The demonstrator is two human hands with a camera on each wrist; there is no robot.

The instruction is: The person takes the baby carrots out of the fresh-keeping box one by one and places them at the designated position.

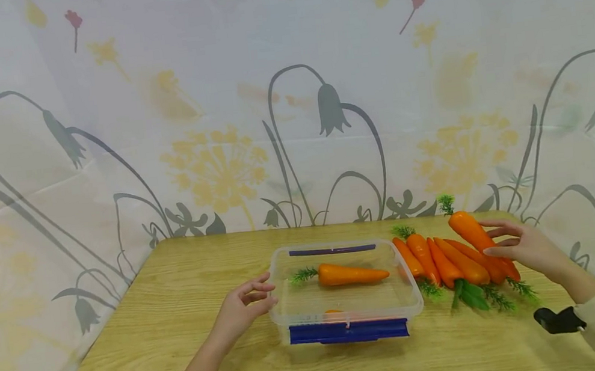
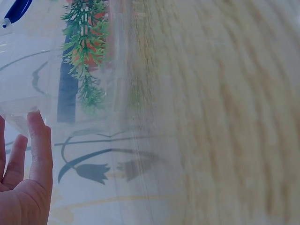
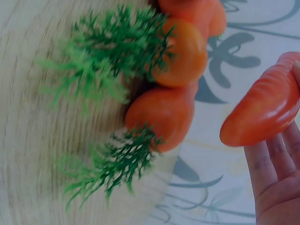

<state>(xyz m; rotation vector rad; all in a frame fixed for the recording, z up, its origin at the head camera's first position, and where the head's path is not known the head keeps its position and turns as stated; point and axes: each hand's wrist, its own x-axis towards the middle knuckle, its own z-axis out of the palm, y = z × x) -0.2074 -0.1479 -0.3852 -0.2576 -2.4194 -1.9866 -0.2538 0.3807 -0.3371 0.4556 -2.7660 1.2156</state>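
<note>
A clear plastic box with blue clip flaps stands mid-table. Inside it lies an orange carrot with a green leafy top, and a bit of orange shows low behind the front wall. My left hand is at the box's left side, fingers loosely bent near the rim; the left wrist view shows the fingers by the clear wall. To the right, my right hand grips a carrot, its leafy end up and to the left, above the carrot pile. In the right wrist view the held carrot is tilted.
Several carrots with green tops lie side by side right of the box, close to its wall. The wooden table ends at the back against a flower-patterned cloth.
</note>
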